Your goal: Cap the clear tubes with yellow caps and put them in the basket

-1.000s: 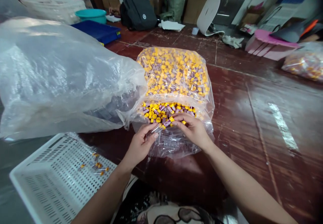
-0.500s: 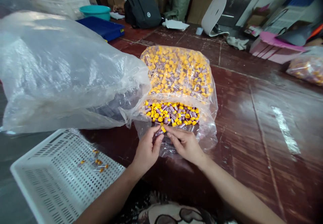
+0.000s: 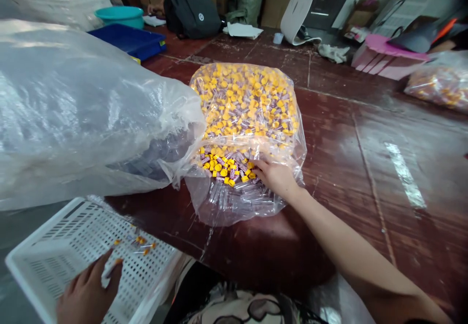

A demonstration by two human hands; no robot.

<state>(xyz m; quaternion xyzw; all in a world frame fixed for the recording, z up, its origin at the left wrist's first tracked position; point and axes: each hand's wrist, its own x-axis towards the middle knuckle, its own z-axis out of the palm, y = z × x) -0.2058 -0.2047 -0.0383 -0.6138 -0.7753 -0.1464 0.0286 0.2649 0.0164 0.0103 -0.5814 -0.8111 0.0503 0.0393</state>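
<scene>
Yellow-capped clear tubes (image 3: 228, 165) with purple bands fill the clear plastic bag (image 3: 212, 202) in front of me, lying loose at its open mouth and packed behind the film further up. The print on the purple bands is too small for me to read. My right hand (image 3: 276, 177) reaches into that mouth, its fingertips (image 3: 258, 165) among the tubes, and I cannot tell whether this grip holds any. My left hand (image 3: 87, 285) is well apart from it, above the white perforated plastic crate (image 3: 47, 265), its grip narrow, pinching a single tube (image 3: 109, 269) between finger and thumb. A few loose tubes (image 3: 141, 241) lie on the crate. The bag sits on the glossy red-brown floor (image 3: 365, 178), just beside a large clear plastic sack (image 3: 73, 114) with dark contents, which overlaps it on my left. Further out are a teal basin (image 3: 120, 16), a blue tray (image 3: 127, 41), a black backpack (image 3: 188, 7) with a small round white logo I cannot read, a pink box (image 3: 387, 63), and another clear bag (image 3: 438, 85) of yellow-capped pieces.
</scene>
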